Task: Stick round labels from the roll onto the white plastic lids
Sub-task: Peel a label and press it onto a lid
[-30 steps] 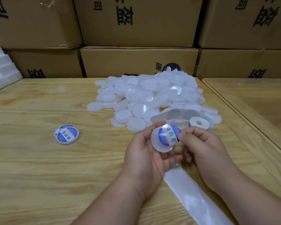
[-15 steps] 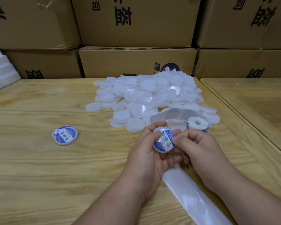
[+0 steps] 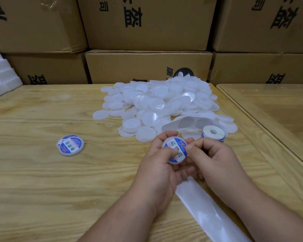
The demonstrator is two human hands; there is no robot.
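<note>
1. Nearest, at 5 o'clock, I see a strip of empty backing paper (image 3: 210, 213) running from the bottom edge up under the hands on the wooden table (image 3: 42, 180).
2. Just above centre-low, my view shows the left hand (image 3: 157, 170) curled round a white lid (image 3: 175, 150), thumb laid over its left edge and fingertips at the top.
3. At 3 o'clock of that lid, the right hand (image 3: 215, 163) pinches its right edge with thumb and bent forefinger; the blue and white round label (image 3: 177, 152) lies on the lid's face between the two thumbs.
4. At 9 o'clock, well apart from the hands, labelled lids (image 3: 70, 144) rest on the table, seemingly two overlapping.
5. Just beyond the right hand, at 1 o'clock, the label roll (image 3: 213, 134) lies flat, its loose liner arching toward the pile.
6. Farther at 12 o'clock, a heap of plain lids (image 3: 157, 105) spreads out.
7. Farthest, cardboard boxes (image 3: 147, 67) stand stacked; white foam blocks (image 3: 0, 75) sit at 10 o'clock.
</note>
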